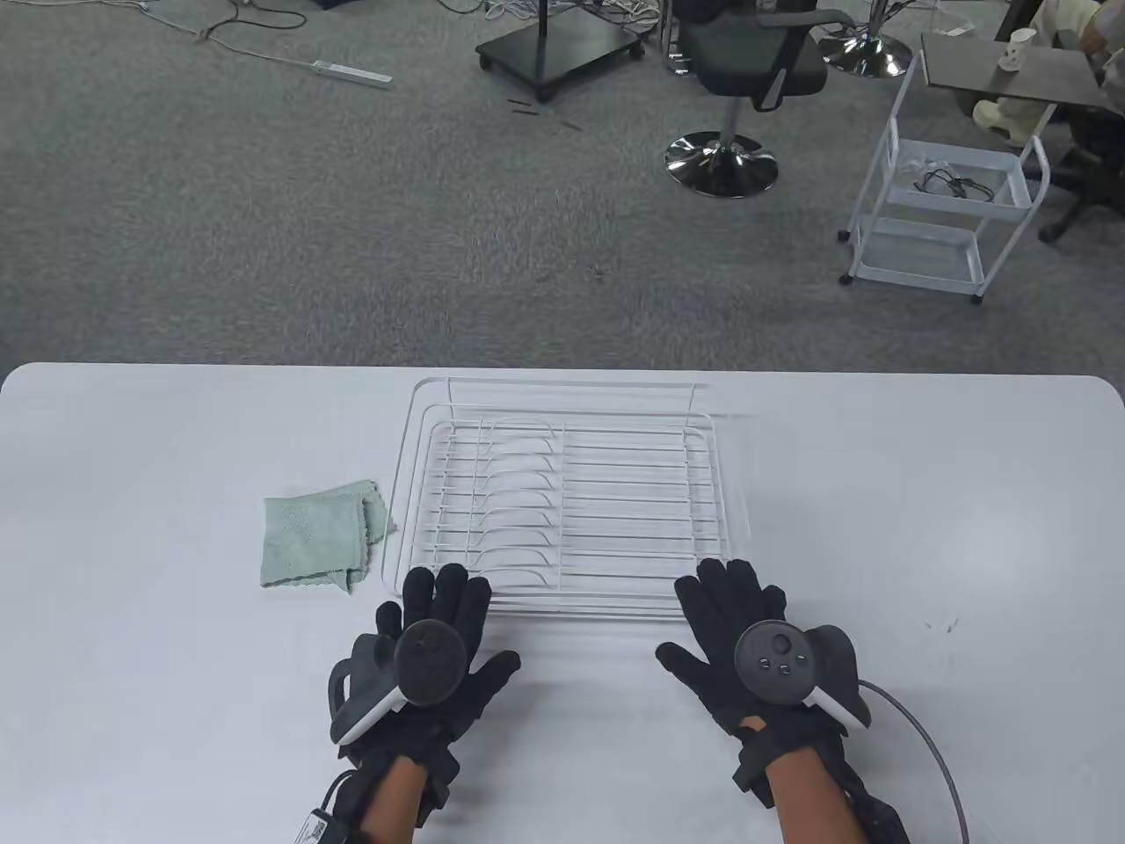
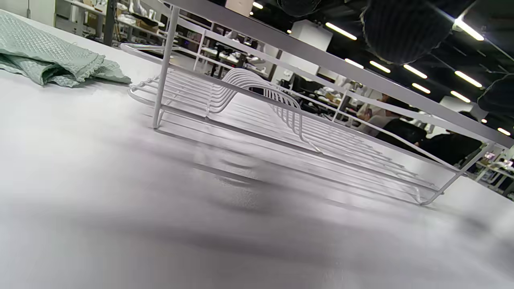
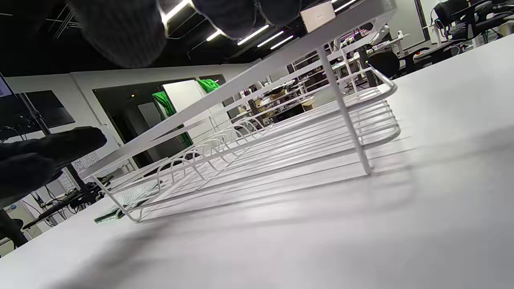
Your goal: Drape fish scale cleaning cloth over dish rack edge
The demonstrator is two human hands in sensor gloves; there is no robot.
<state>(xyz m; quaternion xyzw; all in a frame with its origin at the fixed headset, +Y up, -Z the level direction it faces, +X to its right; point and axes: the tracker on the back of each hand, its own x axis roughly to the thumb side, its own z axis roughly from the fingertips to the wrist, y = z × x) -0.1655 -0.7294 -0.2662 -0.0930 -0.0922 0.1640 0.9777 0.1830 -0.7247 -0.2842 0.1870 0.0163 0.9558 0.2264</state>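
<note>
You have one folded green cloth [image 1: 318, 533] lying just left of one white wire rack [image 1: 562, 492] on the table [image 1: 923, 527]. Your two hands, left hand [image 1: 431, 651] and right hand [image 1: 747, 642], lie flat with fingers spread, grasping nothing.

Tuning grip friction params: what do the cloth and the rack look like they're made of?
Pale green folded cleaning cloth: looks like woven microfibre or cotton; matte, with a small raised grid texture and wavy stitched edges in the left wrist view. White wire dish rack: probably coated metal; thin rods and a flat top rail with a smooth, uniform, slightly glossy white finish.
</note>
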